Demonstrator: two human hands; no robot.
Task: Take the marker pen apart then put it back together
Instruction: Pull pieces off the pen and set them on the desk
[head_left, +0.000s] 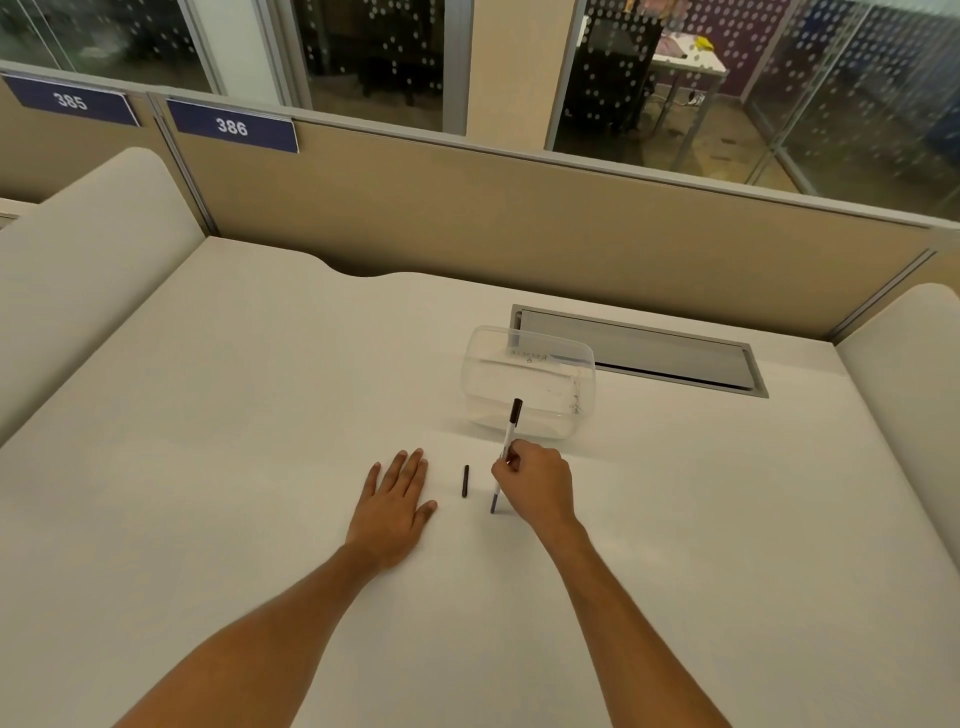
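Left hand (397, 501) is just lying palm-down on the white desk (218, 467), fingers straight and side by side, not holding anything. That whole left stretch of desk is bare, so lots of free room over there. On the far left a rounded cream side panel (78, 270) walls the desk in, and a tan partition (467, 218) runs along the back with two blue number signs, 385 (70, 100) and 386 (231, 126). Behind that it's glass walls with dot patterns, looks like an office floor.

Moving right: a small dark cap (465, 480) lies flat on the desk between the two hands, near the left thumb but not touching it. Just past it, the right hand (535, 483) is closed around the marker pen (506, 452), pinching the white barrel about midway. The pen stands nearly upright, leaning a bit, with its lower tip down on the desk surface and the dark end pointing up and away.

Right behind the pen sits a clear plastic container (530, 384), with a paper label on its far side; can't read the writing. Further back and right there's a grey cable hatch (639, 351) set into the desk. Another cream side panel (904, 374) closes off the right edge, with open desk in front of it.
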